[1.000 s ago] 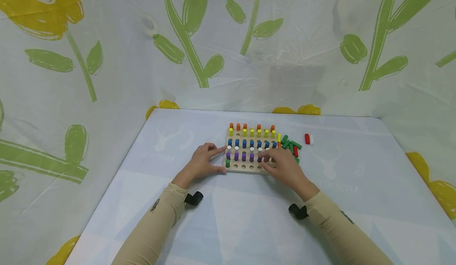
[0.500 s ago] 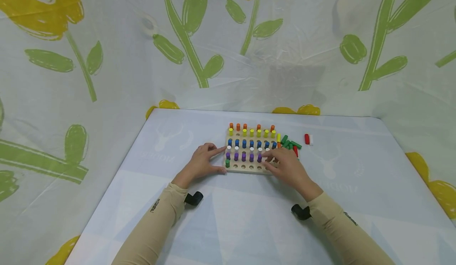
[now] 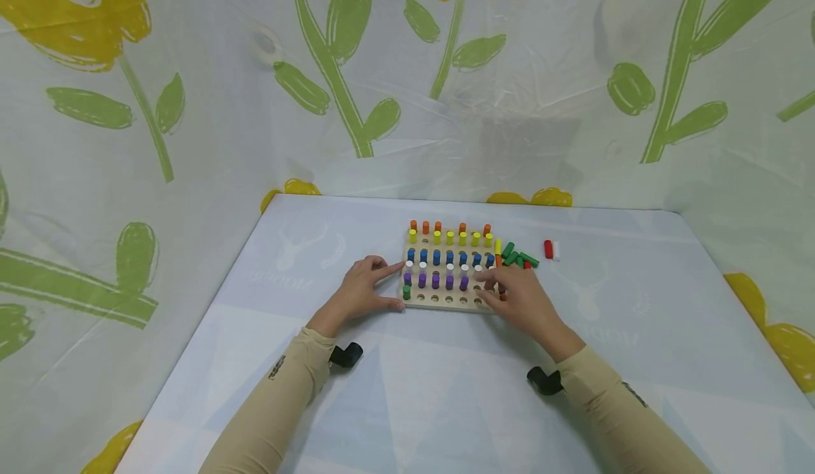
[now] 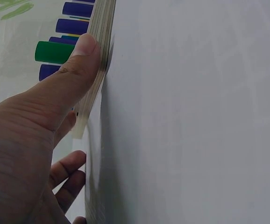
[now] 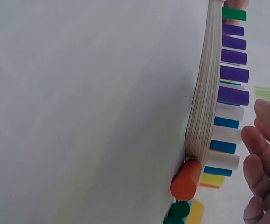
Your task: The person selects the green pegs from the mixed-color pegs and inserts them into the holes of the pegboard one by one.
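A wooden pegboard with rows of coloured pegs lies on the table. My left hand touches its near left corner, thumb along the front edge and index finger at the left side. Close to that thumb stands a green peg. My right hand hovers above the board's right end, fingers bent and a little apart. No peg shows between its fingertips in the right wrist view. To their left, a purple peg ends the purple row. White pegs stand behind; some pegs are hidden by the hand.
Loose green pegs lie right of the board, partly behind the right hand. An orange peg lies against the board's right end. Farther right, a red peg and a white peg lie together.
My right hand has moved slightly to the right, away from the last purple peg in its row. The left hand stays where it was.
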